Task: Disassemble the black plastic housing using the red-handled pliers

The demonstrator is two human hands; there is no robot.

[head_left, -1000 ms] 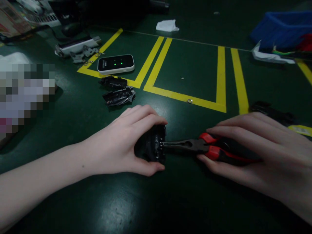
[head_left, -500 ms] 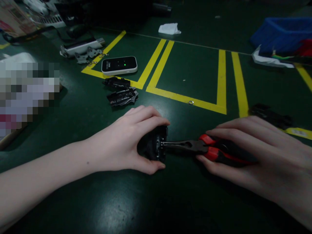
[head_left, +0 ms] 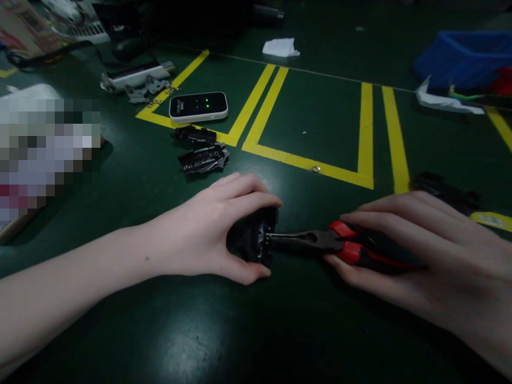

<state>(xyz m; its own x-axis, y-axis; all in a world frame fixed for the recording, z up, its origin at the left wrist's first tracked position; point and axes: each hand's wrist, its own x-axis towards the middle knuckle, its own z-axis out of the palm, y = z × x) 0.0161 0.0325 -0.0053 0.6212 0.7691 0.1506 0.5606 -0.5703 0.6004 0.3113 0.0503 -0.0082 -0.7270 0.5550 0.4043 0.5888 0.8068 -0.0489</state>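
Note:
A black plastic part [head_left: 250, 234] is gripped by my left hand [head_left: 216, 229], thumb on its near side and fingers on its far side. My right hand [head_left: 424, 250] is closed around long-nose pliers [head_left: 320, 241] with red and black handles. Their tips touch the metal-looking fittings on the part's right end; whether the jaws pinch anything there is too small to tell. Beyond my left hand lie two black parts with metal pieces [head_left: 204, 158]. A small metal ring [head_left: 316, 169] rests on the yellow tape farther off.
A white device with a black top and green lights [head_left: 199, 107] stands behind the black parts. Grey metal brackets [head_left: 148, 89] and small rings lie left of it. A blue bin [head_left: 460, 58] is at the back right, white paper [head_left: 281, 47] at the back. Another black part [head_left: 444, 189] is beyond my right hand.
The whole view has shifted slightly, so things appear a little to the right. Both hands keep their hold, and the pliers stay at the part. A second green light shows on the device.

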